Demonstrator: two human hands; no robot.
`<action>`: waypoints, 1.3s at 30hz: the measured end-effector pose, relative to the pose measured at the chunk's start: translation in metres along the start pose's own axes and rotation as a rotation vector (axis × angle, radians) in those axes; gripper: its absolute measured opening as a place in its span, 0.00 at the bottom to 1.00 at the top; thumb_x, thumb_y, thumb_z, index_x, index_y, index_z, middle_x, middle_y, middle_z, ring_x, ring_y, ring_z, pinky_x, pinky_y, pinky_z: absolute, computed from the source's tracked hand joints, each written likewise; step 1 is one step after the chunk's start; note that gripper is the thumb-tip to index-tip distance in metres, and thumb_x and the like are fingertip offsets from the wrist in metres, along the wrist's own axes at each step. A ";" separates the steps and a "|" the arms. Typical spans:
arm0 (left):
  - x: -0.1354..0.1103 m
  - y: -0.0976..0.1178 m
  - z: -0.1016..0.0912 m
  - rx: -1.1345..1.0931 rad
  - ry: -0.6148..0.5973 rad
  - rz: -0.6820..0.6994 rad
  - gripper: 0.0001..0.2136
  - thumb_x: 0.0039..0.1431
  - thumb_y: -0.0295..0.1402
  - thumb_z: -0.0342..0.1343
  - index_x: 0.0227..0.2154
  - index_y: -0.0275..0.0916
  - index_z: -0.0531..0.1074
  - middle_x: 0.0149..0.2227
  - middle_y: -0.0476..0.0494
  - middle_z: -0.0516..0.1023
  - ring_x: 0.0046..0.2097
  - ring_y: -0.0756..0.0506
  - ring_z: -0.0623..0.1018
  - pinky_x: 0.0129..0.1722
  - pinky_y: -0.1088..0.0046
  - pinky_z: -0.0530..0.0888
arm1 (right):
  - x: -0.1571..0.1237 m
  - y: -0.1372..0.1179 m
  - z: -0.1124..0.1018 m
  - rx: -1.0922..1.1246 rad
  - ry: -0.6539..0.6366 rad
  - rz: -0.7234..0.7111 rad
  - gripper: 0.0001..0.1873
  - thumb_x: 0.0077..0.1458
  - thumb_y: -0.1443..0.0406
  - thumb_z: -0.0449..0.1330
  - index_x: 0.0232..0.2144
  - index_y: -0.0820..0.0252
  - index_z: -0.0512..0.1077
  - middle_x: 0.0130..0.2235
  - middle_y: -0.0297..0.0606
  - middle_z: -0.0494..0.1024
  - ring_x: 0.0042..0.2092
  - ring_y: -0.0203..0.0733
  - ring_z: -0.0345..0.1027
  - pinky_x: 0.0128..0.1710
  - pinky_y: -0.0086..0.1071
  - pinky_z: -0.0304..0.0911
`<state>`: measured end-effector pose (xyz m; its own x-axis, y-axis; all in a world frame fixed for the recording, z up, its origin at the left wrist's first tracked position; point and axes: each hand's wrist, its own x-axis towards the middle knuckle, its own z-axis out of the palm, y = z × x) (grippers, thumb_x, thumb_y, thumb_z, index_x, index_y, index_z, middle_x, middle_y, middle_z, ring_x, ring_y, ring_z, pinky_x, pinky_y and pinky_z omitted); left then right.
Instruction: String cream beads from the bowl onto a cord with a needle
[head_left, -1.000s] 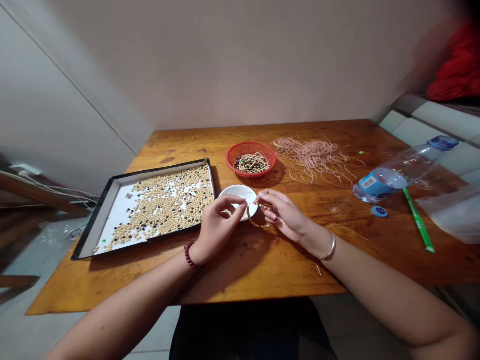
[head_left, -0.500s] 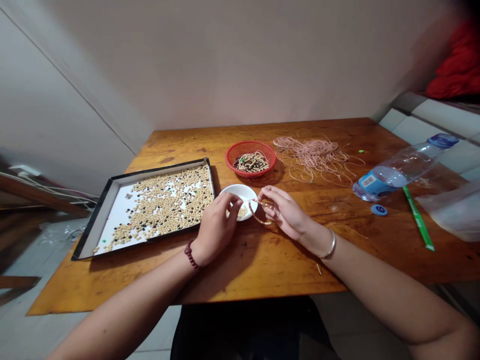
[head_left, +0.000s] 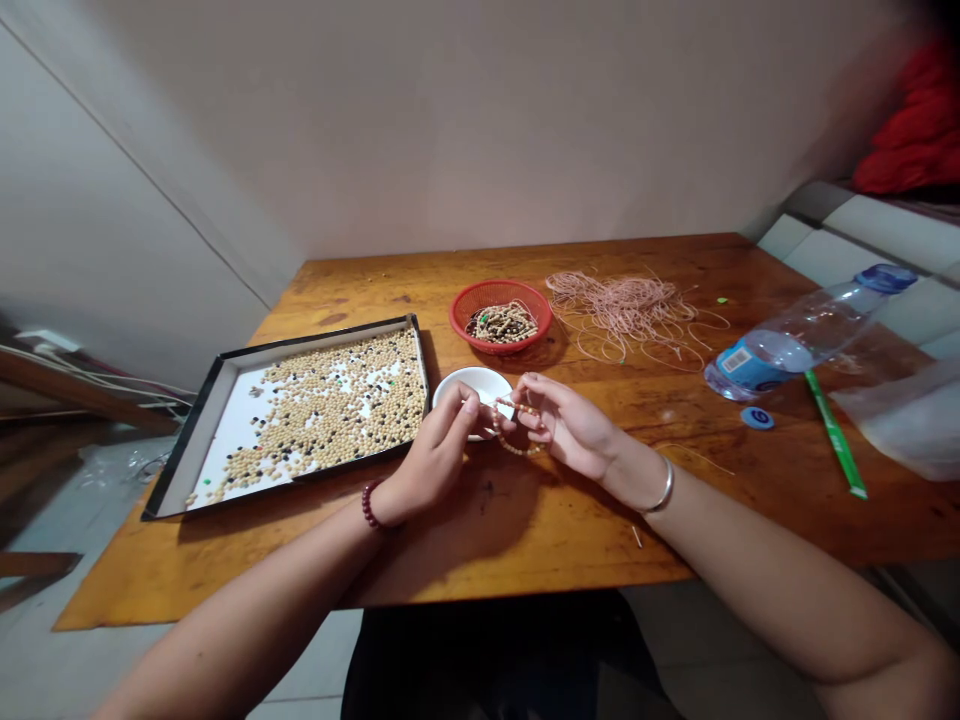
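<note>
My left hand [head_left: 435,450] and my right hand [head_left: 566,425] meet just in front of a small white dish [head_left: 472,383] on the wooden table [head_left: 525,520]. Both are closed in a pinch. Between them hangs a short string of tan beads [head_left: 517,440], looped below the fingers. My right hand pinches the beaded end; my left fingertips pinch at the cord's other end, right beside the dish rim. A dark red bead bracelet is on my left wrist and a silver bangle on my right.
A black-rimmed tray [head_left: 225,380] of loose tan and dark beads lies to the left. Behind the dish stand a red basket [head_left: 501,315] of beads and a heap of pink cord [head_left: 626,305]. At right lie a plastic bottle [head_left: 802,335], a blue cap [head_left: 756,417] and a green stick [head_left: 835,435].
My left hand dipped toward the white dish and has come back to the bead string, pinching beside my right hand. My right hand has barely moved.
</note>
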<state>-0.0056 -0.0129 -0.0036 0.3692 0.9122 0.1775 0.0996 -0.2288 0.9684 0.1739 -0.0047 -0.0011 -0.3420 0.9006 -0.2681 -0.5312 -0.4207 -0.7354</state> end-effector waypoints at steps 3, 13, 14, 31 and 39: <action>0.002 0.003 0.000 -0.183 -0.014 -0.102 0.12 0.66 0.42 0.42 0.31 0.42 0.58 0.26 0.48 0.72 0.29 0.50 0.73 0.32 0.72 0.75 | 0.001 0.000 -0.001 0.039 0.022 0.024 0.10 0.49 0.61 0.65 0.28 0.60 0.68 0.29 0.29 0.69 0.23 0.28 0.57 0.19 0.23 0.51; 0.003 0.002 0.001 -0.264 0.040 -0.192 0.11 0.64 0.43 0.46 0.31 0.41 0.58 0.26 0.48 0.74 0.29 0.49 0.77 0.27 0.74 0.76 | -0.002 -0.001 0.003 0.026 0.065 -0.043 0.13 0.45 0.61 0.67 0.28 0.59 0.66 0.27 0.27 0.68 0.24 0.28 0.57 0.20 0.23 0.53; 0.003 0.002 0.001 -0.266 0.047 -0.191 0.11 0.64 0.43 0.46 0.31 0.41 0.59 0.26 0.48 0.74 0.29 0.49 0.77 0.27 0.74 0.76 | -0.002 -0.001 0.004 0.023 0.072 -0.056 0.13 0.45 0.61 0.67 0.28 0.58 0.66 0.27 0.27 0.68 0.24 0.28 0.57 0.20 0.23 0.53; 0.002 -0.003 0.001 -0.082 0.143 -0.085 0.12 0.64 0.44 0.46 0.32 0.40 0.60 0.34 0.45 0.76 0.37 0.47 0.78 0.27 0.77 0.75 | 0.002 0.000 -0.004 0.047 0.018 -0.148 0.09 0.47 0.62 0.66 0.27 0.58 0.69 0.29 0.27 0.72 0.30 0.30 0.65 0.30 0.25 0.62; 0.002 -0.003 -0.003 0.350 0.192 0.110 0.09 0.63 0.39 0.52 0.35 0.38 0.68 0.37 0.45 0.77 0.32 0.51 0.76 0.27 0.78 0.72 | 0.009 -0.003 -0.006 -0.074 0.186 -0.429 0.04 0.44 0.64 0.67 0.25 0.57 0.75 0.35 0.32 0.79 0.42 0.35 0.70 0.48 0.28 0.61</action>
<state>-0.0081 -0.0096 -0.0055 0.2195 0.9151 0.3383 0.3895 -0.4001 0.8296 0.1767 0.0051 -0.0051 0.0445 0.9985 -0.0329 -0.5352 -0.0040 -0.8447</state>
